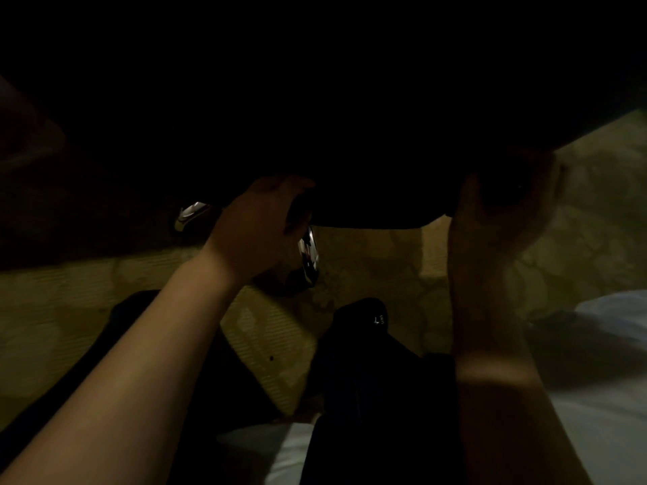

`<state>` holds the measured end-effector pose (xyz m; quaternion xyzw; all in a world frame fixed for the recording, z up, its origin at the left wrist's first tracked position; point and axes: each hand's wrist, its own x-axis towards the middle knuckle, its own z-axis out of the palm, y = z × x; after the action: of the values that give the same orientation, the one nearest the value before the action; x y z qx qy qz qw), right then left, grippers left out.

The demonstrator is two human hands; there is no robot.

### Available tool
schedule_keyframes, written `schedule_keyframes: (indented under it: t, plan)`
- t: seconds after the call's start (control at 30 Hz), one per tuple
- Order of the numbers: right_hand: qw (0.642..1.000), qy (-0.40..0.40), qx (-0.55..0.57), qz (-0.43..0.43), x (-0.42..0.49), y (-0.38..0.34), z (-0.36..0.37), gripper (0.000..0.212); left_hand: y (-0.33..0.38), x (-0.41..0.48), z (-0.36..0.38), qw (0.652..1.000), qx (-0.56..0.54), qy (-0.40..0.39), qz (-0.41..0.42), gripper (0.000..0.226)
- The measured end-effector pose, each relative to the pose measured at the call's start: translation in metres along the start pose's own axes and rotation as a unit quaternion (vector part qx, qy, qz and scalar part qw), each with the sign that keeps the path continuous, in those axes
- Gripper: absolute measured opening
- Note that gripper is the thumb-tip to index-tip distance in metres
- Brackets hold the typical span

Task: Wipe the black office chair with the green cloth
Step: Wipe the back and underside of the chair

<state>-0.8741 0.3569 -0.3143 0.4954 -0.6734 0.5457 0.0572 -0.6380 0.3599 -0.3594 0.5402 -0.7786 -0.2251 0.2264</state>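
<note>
The black chair (350,134) is seen as a dark mass filling the upper picture, its lower edge running left to right just above both raised hands. That edge is gripped by the curled fingers of the left hand (259,225) beside a chrome bar (308,255), while further right a dark lump (504,190) is cupped in the curled right hand (500,225). Whether the lump is the green cloth cannot be told in this gloom; if so, the surface to be wiped is judged to lie directly above it.
</note>
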Motion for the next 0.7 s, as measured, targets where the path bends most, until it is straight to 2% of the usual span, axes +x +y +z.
schedule_keyframes:
  t: [0.27,0.37,0.47,0.53,0.7]
  plan:
    - [0.994,-0.069,0.040,0.082,-0.029,0.042,0.022,0.033,-0.008,0.000,0.005,0.999,-0.005,-0.017,0.028,0.049]
    - [0.963,-0.174,0.016,0.204,-0.051,0.064,0.031,0.035,-0.013,0.000,0.008,0.999,-0.016,-0.020,0.023,0.050]
    - [0.938,-0.185,0.028,0.291,-0.063,0.077,0.042,0.033,-0.017,0.002,0.008,0.999,-0.036,-0.025,0.019,0.052]
    - [0.942,-0.176,0.017,0.285,-0.065,0.081,0.046,0.041,-0.018,0.003,0.009,0.998,-0.048,-0.025,0.016,0.052]
    - [0.947,-0.201,-0.007,0.250,-0.061,0.087,0.044,0.024,-0.021,0.001,0.011,0.998,-0.054,-0.021,0.010,0.053]
